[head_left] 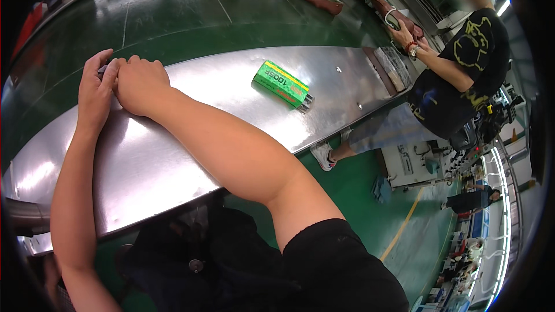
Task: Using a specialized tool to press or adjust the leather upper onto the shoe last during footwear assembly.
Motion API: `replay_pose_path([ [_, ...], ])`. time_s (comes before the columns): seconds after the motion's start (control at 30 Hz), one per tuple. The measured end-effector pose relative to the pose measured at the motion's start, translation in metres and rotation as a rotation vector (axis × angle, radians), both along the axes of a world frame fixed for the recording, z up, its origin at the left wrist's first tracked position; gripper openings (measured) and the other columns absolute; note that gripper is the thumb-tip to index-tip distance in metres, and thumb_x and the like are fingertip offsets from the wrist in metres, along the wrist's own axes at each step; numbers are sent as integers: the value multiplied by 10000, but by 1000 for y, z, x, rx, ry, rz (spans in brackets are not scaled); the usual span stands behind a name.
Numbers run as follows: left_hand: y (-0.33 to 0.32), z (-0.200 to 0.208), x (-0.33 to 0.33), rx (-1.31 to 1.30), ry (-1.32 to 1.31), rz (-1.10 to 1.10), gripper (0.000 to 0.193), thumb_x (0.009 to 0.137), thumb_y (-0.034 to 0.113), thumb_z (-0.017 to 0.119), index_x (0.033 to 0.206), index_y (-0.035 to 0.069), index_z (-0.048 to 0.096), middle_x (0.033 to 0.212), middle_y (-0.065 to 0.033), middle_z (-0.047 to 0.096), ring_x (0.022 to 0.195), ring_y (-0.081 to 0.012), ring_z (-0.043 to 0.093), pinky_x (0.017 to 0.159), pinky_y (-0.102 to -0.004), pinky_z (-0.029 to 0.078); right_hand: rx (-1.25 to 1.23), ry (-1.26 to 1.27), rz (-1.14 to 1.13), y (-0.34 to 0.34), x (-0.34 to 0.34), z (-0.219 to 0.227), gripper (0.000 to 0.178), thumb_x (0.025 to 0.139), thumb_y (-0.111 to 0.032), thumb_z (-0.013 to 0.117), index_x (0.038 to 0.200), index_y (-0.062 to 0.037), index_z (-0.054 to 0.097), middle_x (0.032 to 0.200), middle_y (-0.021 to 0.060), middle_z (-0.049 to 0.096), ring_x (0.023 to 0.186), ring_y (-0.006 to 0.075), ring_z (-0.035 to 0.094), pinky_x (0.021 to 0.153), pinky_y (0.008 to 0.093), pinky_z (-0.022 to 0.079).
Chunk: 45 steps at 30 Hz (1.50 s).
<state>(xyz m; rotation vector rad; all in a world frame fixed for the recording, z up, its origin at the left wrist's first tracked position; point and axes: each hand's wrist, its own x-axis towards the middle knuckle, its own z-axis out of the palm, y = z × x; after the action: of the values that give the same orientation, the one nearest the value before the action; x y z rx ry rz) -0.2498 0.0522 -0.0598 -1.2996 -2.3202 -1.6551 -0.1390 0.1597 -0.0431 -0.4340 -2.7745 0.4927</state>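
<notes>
My left hand (95, 91) and my right hand (141, 85) meet over the far left edge of a shiny metal table (202, 89). The left fingers and thumb close around something small and dark, mostly hidden between them. Right beside it, my right hand is curled with its fingers folded away from view, against the left thumb. What it holds, if anything, does not show. To the right of both hands, a small green box (281, 85) with a yellow stripe lies on the table, apart from them. Dark and metallic pieces stick out of its right end.
Beyond the table runs a green surface (231, 20) with a brown shoe (319, 0) on it. At the right, a co-worker (462, 75) holds another brown shoe (399, 16). A clear-wrapped block (393, 68) sits at the table's right end. Another person (471, 197) stands farther back.
</notes>
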Motion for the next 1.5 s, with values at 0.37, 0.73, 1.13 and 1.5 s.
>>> replay_pose_path([
  [0.37,2,-7,-8,22,57,51,432,1038,299,634,1362,14,621,1360,-136,589,1210,-241,603,1050,-344,466,-66,45,-1,2,0,-2,370,983,-308,614,1253,-55,603,1181,173,680,1088,344,680,922,492,504],
  [0.73,-1,-3,-4,11,75,71,426,1029,294,638,1354,20,623,1368,-144,586,1242,-275,589,1077,-364,448,-85,21,-2,0,0,2,381,992,-319,603,1257,-46,610,1173,178,687,1082,346,680,924,497,499],
  [1.13,-5,2,3,11,120,84,397,1016,262,637,1313,-1,625,1316,-171,604,1214,-300,600,1066,-368,451,-72,5,4,-5,0,5,390,982,-293,626,1288,-54,584,1204,156,665,1118,321,659,954,493,487],
  [1.5,-2,12,-3,-18,115,63,403,1012,255,634,1314,-10,608,1332,-189,595,1227,-332,594,1074,-386,450,-55,32,0,1,-9,7,348,1032,-342,516,1264,-98,603,1159,171,686,1087,359,665,911,508,498],
])
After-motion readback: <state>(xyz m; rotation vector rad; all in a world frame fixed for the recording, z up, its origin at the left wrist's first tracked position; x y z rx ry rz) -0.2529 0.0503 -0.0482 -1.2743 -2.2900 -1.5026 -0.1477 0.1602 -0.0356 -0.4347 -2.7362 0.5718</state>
